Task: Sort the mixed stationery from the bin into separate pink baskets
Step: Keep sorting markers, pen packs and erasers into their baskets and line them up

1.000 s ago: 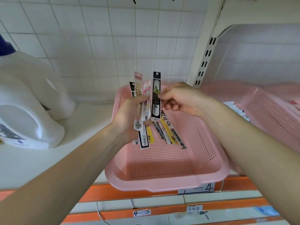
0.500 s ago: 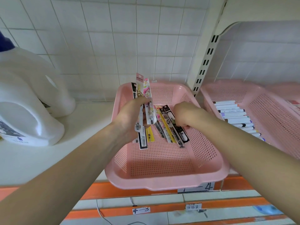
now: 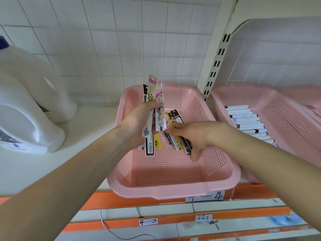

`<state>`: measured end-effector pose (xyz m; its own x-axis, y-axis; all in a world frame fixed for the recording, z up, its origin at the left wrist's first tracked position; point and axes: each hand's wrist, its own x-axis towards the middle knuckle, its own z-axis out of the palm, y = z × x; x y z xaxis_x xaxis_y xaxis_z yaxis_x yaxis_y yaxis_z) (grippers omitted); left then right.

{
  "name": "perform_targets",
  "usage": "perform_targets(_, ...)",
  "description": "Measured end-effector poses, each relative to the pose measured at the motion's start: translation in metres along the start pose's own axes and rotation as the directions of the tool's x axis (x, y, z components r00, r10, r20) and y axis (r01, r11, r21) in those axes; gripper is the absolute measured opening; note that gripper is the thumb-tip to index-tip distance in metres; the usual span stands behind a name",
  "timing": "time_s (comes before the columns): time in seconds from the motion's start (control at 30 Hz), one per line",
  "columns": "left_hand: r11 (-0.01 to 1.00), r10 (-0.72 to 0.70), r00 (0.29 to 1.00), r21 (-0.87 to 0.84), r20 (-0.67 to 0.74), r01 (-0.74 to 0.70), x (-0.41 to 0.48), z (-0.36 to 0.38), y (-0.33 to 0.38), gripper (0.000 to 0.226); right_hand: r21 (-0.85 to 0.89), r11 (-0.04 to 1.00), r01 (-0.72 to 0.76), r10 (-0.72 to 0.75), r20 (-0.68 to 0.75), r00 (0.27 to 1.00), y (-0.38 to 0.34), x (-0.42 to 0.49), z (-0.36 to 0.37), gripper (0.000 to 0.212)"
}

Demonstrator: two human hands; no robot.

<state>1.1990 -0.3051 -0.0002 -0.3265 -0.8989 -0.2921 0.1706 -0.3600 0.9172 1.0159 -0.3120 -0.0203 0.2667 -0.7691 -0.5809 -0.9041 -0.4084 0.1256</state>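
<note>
A pink mesh basket sits on the shelf in the middle of the view. My left hand grips an upright bunch of slim refill packets above the basket's left side. More packets lie on the basket floor. My right hand reaches down onto those lying packets, fingers stretched out and touching them. I cannot tell whether it holds one.
A second pink basket with several marker pens stands to the right, behind a slotted shelf upright. A big white detergent jug fills the left of the shelf. Orange shelf edges with labels run below.
My right hand set the black packet it held up down into the basket and now spreads over the lying packets. My left hand keeps its bunch, barely moved.
</note>
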Motion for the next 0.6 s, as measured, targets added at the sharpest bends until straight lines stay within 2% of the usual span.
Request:
perform_targets(0.27, 0.999, 0.034, 0.999, -0.010, 0.009, -0.034, -0.004, -0.001, 0.001, 0.026, 0.011, 1.000, 0.009, -0.008, -0.057, 0.998, 0.007, 0.015, -0.005, 0.101)
perform_targets(0.43, 0.998, 0.061, 0.998, 0.003, -0.015, -0.061, -0.003, -0.004, -0.001, 0.042, 0.012, 0.996, 0.091, -0.089, -0.120, 0.989, 0.001, 0.027, 0.001, 0.086)
perform_targets(0.53, 0.998, 0.058, 0.997, 0.011, -0.044, -0.058, -0.003, -0.004, -0.002, 0.031, 0.054, 0.995, 0.080, -0.069, -0.169, 0.983, -0.001, 0.036, 0.005, 0.075)
perform_targets(0.6, 0.997, 0.071, 0.996, 0.026, -0.050, -0.069, -0.003, -0.004, -0.002, 0.035, 0.080, 0.993, 0.089, -0.070, -0.214, 0.974, -0.004, 0.038, 0.007, 0.064)
